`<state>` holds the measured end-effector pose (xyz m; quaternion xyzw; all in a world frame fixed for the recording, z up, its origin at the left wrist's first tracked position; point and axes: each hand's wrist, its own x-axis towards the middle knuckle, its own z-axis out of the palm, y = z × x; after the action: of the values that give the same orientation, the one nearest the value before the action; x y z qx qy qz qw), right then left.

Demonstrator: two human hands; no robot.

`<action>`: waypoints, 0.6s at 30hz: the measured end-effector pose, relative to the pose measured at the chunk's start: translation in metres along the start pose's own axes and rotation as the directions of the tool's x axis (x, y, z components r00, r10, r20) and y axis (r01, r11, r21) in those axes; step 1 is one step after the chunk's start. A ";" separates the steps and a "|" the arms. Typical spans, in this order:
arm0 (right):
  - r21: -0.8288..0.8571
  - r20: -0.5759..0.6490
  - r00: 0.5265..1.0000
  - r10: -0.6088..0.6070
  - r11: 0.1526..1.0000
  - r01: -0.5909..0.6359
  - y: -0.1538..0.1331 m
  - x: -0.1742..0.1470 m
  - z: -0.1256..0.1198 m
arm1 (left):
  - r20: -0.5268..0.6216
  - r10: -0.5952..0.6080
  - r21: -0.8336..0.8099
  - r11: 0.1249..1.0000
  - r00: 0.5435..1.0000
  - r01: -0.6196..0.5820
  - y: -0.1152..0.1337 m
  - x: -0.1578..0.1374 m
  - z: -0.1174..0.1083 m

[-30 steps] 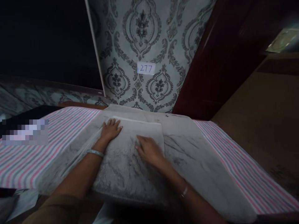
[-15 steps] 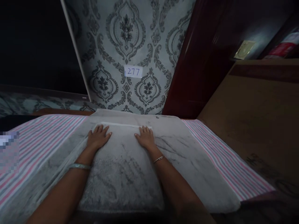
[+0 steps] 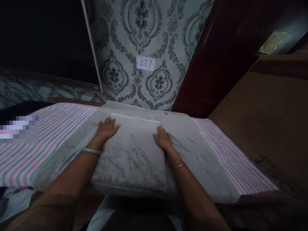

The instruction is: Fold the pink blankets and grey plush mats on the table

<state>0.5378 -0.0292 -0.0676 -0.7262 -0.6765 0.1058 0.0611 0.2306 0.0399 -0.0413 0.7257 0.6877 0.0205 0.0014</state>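
Observation:
A grey, plush fabric piece [image 3: 132, 160], folded into a rough rectangle, lies flat in front of me. It rests on a larger grey fabric sheet [image 3: 202, 163] of similar look. My left hand [image 3: 107, 128], with a pale green bangle on the wrist, lies with spread fingers on the folded piece's far left corner. At its right edge, just below the far right corner, my right hand [image 3: 163, 137] rests palm down with fingers stretched out; a thin metal bracelet is on that wrist. Neither hand grips the fabric.
A pink, white and grey striped cloth [image 3: 240, 163] lies beneath, showing at both sides. A large cardboard box [image 3: 264, 112] stands at the right. Behind are a patterned wall with a paper label [image 3: 145, 63] reading 277, a dark screen [image 3: 48, 41] and a dark red panel [image 3: 204, 70].
My right hand has slid a little to the right, onto the folded piece's edge. The left hand stays near the far left corner. The camera view has shifted, showing more of the near edge.

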 end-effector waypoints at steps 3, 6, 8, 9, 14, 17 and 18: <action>0.010 0.030 0.999 -0.021 1.000 0.020 0.001 -0.022 -0.009 | 0.064 0.019 0.018 1.000 0.998 -0.020 -0.004 -0.014 -0.007; 0.000 -0.081 0.994 -0.067 0.998 0.067 -0.020 -0.055 -0.011 | 0.078 0.053 0.022 0.998 0.996 -0.055 0.000 -0.048 -0.009; 0.009 -0.146 0.971 -0.189 0.981 0.192 -0.044 -0.079 -0.004 | -0.005 0.146 -0.008 0.989 0.989 -0.146 0.010 -0.080 0.000; 0.028 -0.133 0.953 -0.271 0.960 0.277 -0.056 -0.091 0.002 | -0.073 0.225 -0.025 0.974 0.972 -0.227 0.016 -0.097 0.006; 0.112 -0.036 0.879 -0.475 0.873 0.476 -0.078 -0.116 0.027 | -0.253 0.427 0.000 0.897 0.868 -0.442 0.020 -0.151 0.043; 0.098 -0.024 0.918 -0.397 0.913 0.397 -0.052 -0.112 0.025 | -0.268 0.365 0.045 0.929 0.892 -0.366 0.000 -0.156 0.047; 0.089 -0.022 0.940 -0.341 0.936 0.341 -0.040 -0.111 0.023 | -0.269 0.331 0.053 0.943 0.905 -0.329 -0.008 -0.156 0.046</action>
<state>0.4866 -0.1376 -0.0730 -0.5948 -0.7863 0.1222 0.1138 0.2161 -0.1144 -0.0921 0.8215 0.5487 0.1186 -0.0996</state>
